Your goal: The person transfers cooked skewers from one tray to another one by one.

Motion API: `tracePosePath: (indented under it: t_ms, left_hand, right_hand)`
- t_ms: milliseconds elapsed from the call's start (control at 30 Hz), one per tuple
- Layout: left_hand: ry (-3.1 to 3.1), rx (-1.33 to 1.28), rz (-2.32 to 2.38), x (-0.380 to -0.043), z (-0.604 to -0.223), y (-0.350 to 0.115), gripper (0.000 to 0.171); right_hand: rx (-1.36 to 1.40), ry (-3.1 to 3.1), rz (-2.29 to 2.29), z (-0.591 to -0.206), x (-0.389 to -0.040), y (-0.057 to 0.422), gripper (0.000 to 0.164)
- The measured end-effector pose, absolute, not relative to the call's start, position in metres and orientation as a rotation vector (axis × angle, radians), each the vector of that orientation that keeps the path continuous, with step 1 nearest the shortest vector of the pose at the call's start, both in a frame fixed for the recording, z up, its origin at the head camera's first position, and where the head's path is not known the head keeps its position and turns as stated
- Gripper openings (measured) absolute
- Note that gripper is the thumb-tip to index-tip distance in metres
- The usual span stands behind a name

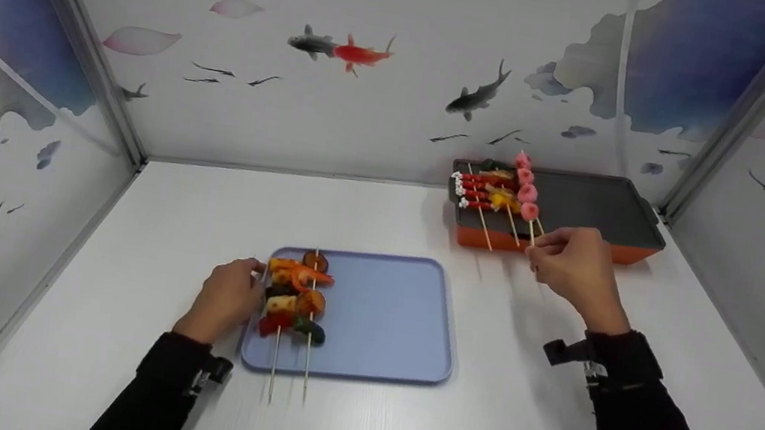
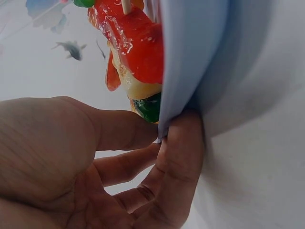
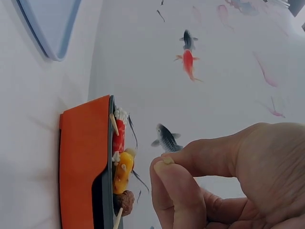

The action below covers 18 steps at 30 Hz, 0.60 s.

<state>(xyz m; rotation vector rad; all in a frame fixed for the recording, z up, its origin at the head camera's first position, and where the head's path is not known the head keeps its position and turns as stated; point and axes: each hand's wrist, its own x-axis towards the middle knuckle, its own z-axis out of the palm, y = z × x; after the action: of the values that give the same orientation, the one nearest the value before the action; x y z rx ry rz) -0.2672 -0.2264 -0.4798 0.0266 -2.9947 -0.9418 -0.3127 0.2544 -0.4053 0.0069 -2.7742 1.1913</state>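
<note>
My left hand (image 1: 225, 301) pinches the left rim of a blue tray (image 1: 389, 322), thumb above and fingers beneath in the left wrist view. Two vegetable skewers (image 1: 310, 303) lie side by side on the tray's left part, their sticks reaching past the front rim. At the back right, my right hand (image 1: 574, 270) grips the stick end of a skewer of pink balls (image 1: 525, 192) between thumb and fingers. That skewer is above or on the orange grill (image 1: 477, 238) with a dark top; contact cannot be told. In the right wrist view only its stick tip (image 3: 167, 161) shows.
Other skewers lie on the grill's left part, with red pieces (image 1: 474, 192) and a yellow piece (image 1: 504, 200); their sticks overhang the front. Patterned panels (image 1: 397, 118) wall in the white table (image 1: 201, 211) at the back and both sides.
</note>
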Motion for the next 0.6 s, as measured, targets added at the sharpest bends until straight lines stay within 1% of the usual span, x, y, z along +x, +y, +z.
tracePosePath:
  t_ms: [233, 467, 600]
  left_hand:
    - [-2.997, 0.014, -0.936, -0.267, -0.480, -0.227, 0.034]
    - [-3.008, 0.019, -0.927, -0.267, -0.480, -0.227, 0.034]
    - [-3.006, 0.018, -0.920, -0.267, -0.479, -0.226, 0.034]
  right_hand:
    - [0.036, -2.769, 1.229, -0.410, -0.307, 0.245, 0.017]
    - [0.047, -2.759, 1.280, -0.413, -0.303, 0.236, 0.021]
    - [0.065, -2.769, 1.294, -0.416, -0.301, 0.231, 0.019]
